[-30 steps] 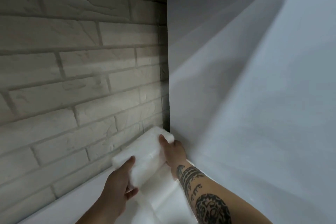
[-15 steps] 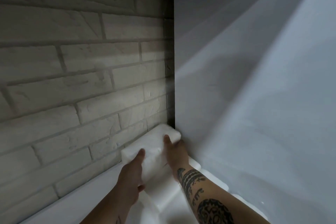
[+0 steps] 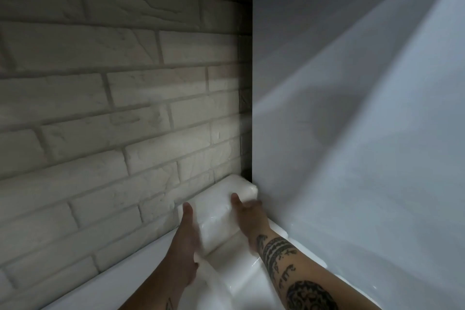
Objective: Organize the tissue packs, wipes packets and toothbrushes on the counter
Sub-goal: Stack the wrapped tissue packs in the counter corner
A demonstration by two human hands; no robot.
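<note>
Over the last second the tissue pack (image 3: 221, 206) had been carried deeper and was now lodged in the far right corner of the counter (image 3: 113, 289), against the brick wall (image 3: 125, 121) and the white side panel (image 3: 352, 133), on top of another pack (image 3: 241, 264). It was pressed along its left side by the straight fingers of the left hand (image 3: 186, 241) and gripped by the right hand (image 3: 249, 214), thumb on top. Only release was judged to remain.

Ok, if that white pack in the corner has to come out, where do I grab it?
Take the tissue pack by its long sides near the near end, coming from the front. Its far end sits in the corner between brick wall and white panel, so only the near end looks free. The left hand and right hand flank it there.
</note>
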